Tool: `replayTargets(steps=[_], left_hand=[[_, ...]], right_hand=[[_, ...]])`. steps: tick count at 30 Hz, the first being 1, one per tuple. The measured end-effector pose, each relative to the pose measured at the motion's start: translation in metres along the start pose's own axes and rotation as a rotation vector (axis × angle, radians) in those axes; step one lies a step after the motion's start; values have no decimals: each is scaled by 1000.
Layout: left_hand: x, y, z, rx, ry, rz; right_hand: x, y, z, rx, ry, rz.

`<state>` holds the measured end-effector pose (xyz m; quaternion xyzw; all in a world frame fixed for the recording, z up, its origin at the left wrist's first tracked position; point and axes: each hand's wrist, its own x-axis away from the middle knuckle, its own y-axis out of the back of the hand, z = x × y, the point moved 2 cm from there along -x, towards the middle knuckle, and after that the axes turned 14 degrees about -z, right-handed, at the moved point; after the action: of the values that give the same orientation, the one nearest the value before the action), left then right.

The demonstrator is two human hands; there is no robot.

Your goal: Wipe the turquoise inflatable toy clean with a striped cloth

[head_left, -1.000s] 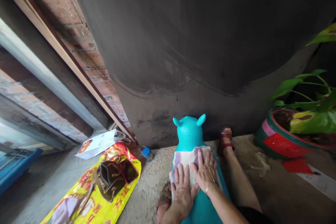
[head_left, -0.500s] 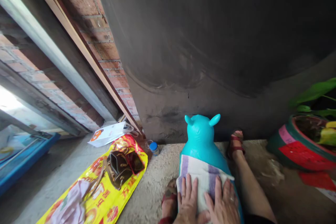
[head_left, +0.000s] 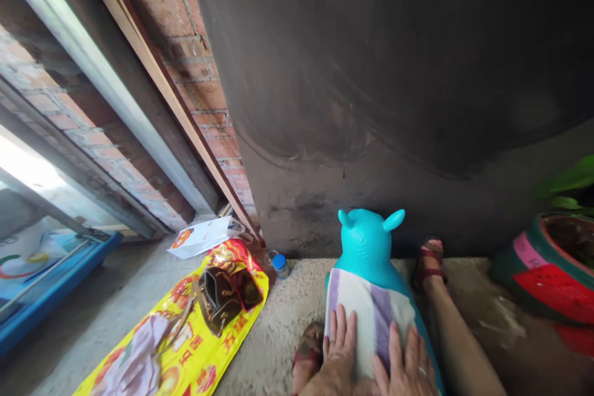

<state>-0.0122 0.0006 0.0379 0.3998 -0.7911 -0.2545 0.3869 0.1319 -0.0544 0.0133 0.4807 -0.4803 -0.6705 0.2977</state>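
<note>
A turquoise inflatable animal toy point(head_left: 366, 244) with two small ears stands between my sandalled feet, facing the dark wall. Over its back is spread a white and purple striped cloth point(head_left: 366, 303). My left hand point(head_left: 338, 346) lies flat on the left part of the cloth, fingers stretched out. Beside it, my right hand point(head_left: 408, 362) rests on the right part with its fingers spread, a ring on one of them. The lower edge of the picture cuts off both wrists.
A yellow plastic sheet point(head_left: 185, 346) on the left bears a brown handbag point(head_left: 218, 300), a dark red phone-like item point(head_left: 248, 289) and a pale cloth point(head_left: 134, 359). Beyond are a white paper bag point(head_left: 204, 236) and a blue-lidded jar point(head_left: 280, 265). A potted plant point(head_left: 547, 272) stands right.
The view has shifted, so the scene sits further right in the picture. My hands have slid slightly back along the cloth, still flat, and more of its striped front shows.
</note>
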Motion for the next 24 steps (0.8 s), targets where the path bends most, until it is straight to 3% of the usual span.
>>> replayTargets(steps=[3,5,11,14,20,24], left_hand=[[3,-4,4,49,-16,30],[-2,4,6,105,-69,36],[-43,37,5,239,-121,-120],[-47,41,0,219,-110,-132],[-4,7,-8,-37,-2,37],[4,-18,-6,-51,76,29]], right_hand=[[19,0,-8,10,0,9],[12,-1,-4,25,4,8],[-66,-8,28,109,3,29],[-79,-6,31,93,0,39],[-27,9,4,-20,58,46],[-33,15,-13,-33,77,48]])
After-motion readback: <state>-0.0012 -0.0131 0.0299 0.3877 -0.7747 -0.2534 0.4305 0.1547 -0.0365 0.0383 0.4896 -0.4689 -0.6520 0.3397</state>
